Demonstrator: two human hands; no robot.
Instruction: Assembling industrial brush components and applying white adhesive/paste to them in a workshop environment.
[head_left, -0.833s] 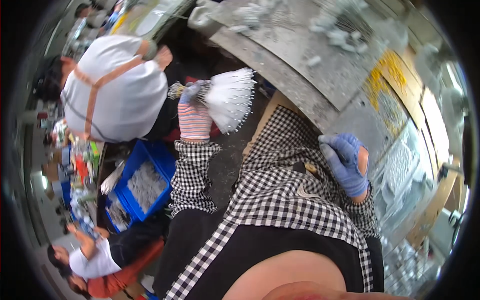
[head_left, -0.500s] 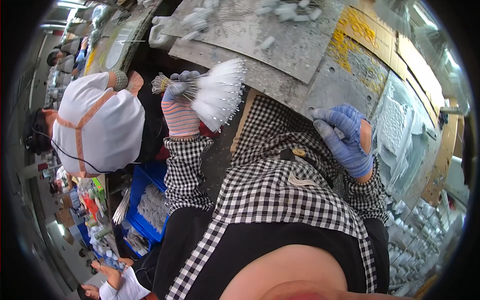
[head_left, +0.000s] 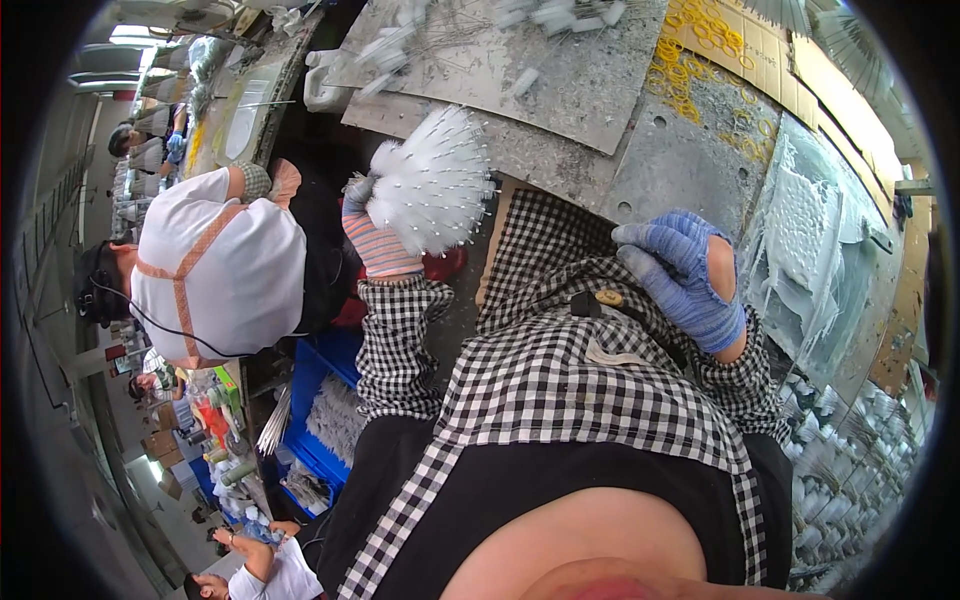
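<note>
Since the earlier frame my view has swung — the grey worktable point(head_left: 560, 70) fills more of the top, and the bundle reads bigger and closer. Largest first: worktable up top, strewn with small white parts; a co-worker in a white top point(head_left: 215, 265) bends over at my left; a blue crate point(head_left: 315, 400) of white pieces sits below. My left hand point(head_left: 375, 225), in a striped glove, is closed round the stem end of the white fanned bundle point(head_left: 432, 180), held above the table's near edge. My right hand point(head_left: 685, 275), blue glove, fingers loosely curled, rests on my checked sleeve — holding nothing I can see. Step looks like sorting or bunching; next move probably needs the right hand up to the bundle.
</note>
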